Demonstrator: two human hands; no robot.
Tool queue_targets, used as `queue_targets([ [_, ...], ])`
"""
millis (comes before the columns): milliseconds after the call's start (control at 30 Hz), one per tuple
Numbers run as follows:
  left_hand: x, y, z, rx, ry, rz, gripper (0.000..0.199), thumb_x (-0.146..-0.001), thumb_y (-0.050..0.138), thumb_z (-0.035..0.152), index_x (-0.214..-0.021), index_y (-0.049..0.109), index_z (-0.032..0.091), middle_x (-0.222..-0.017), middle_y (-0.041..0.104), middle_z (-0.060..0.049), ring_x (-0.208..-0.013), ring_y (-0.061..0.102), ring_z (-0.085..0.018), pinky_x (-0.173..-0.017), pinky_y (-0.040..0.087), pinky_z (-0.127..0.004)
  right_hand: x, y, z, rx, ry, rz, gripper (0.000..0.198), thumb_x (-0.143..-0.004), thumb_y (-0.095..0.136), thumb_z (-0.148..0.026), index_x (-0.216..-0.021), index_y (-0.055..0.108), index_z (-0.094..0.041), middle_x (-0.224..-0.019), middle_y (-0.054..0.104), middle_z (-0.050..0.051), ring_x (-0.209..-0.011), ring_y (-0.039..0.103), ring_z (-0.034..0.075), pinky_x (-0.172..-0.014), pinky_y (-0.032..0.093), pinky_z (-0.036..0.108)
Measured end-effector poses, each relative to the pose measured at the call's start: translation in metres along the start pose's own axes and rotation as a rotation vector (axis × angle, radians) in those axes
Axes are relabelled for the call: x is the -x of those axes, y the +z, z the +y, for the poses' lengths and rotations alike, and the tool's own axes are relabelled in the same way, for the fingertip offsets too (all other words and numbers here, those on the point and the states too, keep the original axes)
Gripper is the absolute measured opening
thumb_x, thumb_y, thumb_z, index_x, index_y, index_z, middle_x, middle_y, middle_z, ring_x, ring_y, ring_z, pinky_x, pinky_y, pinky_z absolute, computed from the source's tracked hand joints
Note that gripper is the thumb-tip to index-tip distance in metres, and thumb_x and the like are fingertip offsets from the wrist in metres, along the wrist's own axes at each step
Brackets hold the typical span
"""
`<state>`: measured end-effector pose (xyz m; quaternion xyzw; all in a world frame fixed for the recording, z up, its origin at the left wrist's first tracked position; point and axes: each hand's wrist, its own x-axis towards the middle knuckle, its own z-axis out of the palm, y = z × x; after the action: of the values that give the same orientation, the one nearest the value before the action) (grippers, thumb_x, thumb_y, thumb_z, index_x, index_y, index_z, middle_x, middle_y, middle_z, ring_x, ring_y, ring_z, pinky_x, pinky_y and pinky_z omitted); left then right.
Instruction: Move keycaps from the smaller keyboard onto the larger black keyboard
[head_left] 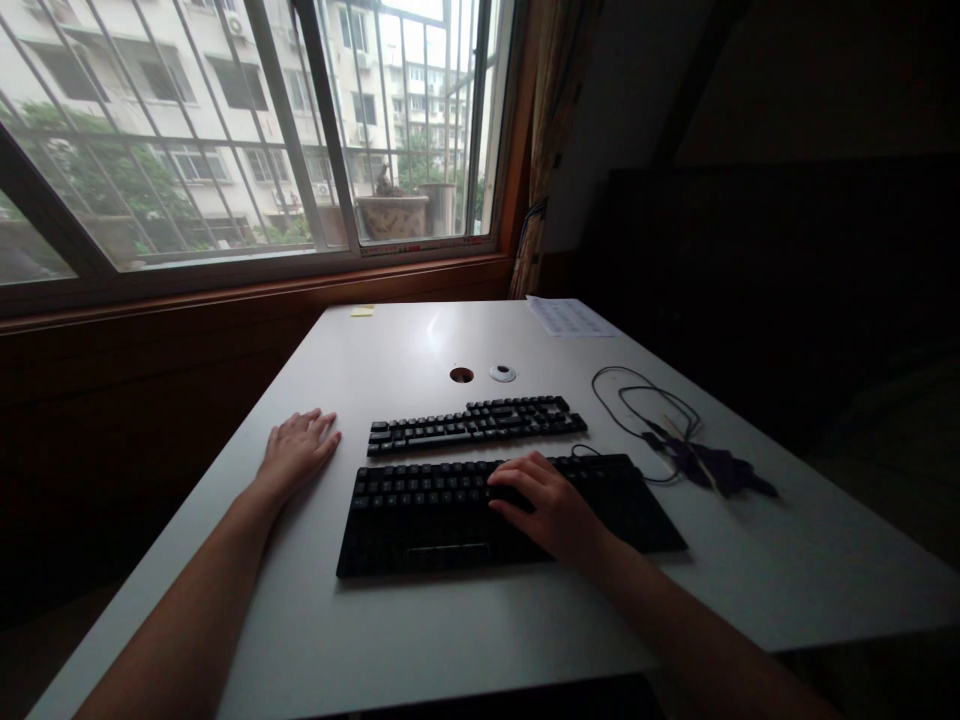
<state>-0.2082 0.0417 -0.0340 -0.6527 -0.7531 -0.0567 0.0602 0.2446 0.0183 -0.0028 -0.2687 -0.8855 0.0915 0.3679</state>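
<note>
A black keyboard [450, 535] lies on the white table; keycaps fill its back rows, while its front part looks dark and flat, with few keys showing. My right hand [544, 500] is over the middle of it, thumb and fingers curled together at a black keycap in the back rows; the fingertips partly hide this key. Just behind the keyboard, loose black keycaps [439, 438] are laid out in rows like a keyboard's layout. My left hand [298, 447] rests flat on the table to the left of them, fingers spread, holding nothing.
Right of the keyboard lie a looped black cable [630, 375] and a dark purple cloth [720, 470]. Farther back are a round hole [461, 375], a white ring-shaped cover [502, 373], printed paper [574, 318] and a yellow note [362, 311]. A barred window stands behind the table.
</note>
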Motion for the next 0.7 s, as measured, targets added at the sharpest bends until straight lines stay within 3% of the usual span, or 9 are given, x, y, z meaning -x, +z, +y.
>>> queue_targets([
  [200, 0.0005, -0.0002, -0.0001, -0.005, 0.0, -0.001, 0.06, -0.101, 0.032, 0.055, -0.149, 0.053, 0.026, -0.158, 0.049, -0.011, -0.145, 0.041, -0.033, -0.116, 0.033, -0.051, -0.0029, -0.0007, -0.0019, 0.04, 0.099, 0.065, 0.017, -0.098, 0.061, -0.016, -0.111, 0.067, -0.025, -0.108, 0.072, 0.008, -0.101, 0.065, 0.026, -0.094, 0.056, 0.047],
  [700, 0.0006, 0.001, 0.0002, -0.001, -0.008, 0.001, 0.06, -0.102, 0.031, 0.056, -0.151, 0.052, 0.028, -0.159, 0.048, -0.01, -0.146, 0.039, -0.033, -0.117, 0.031, -0.05, -0.0018, 0.0081, -0.0004, 0.135, 0.202, -0.069, 0.035, -0.097, 0.064, -0.028, -0.131, 0.058, -0.024, -0.125, 0.068, 0.012, -0.119, 0.063, 0.031, -0.107, 0.051, 0.054],
])
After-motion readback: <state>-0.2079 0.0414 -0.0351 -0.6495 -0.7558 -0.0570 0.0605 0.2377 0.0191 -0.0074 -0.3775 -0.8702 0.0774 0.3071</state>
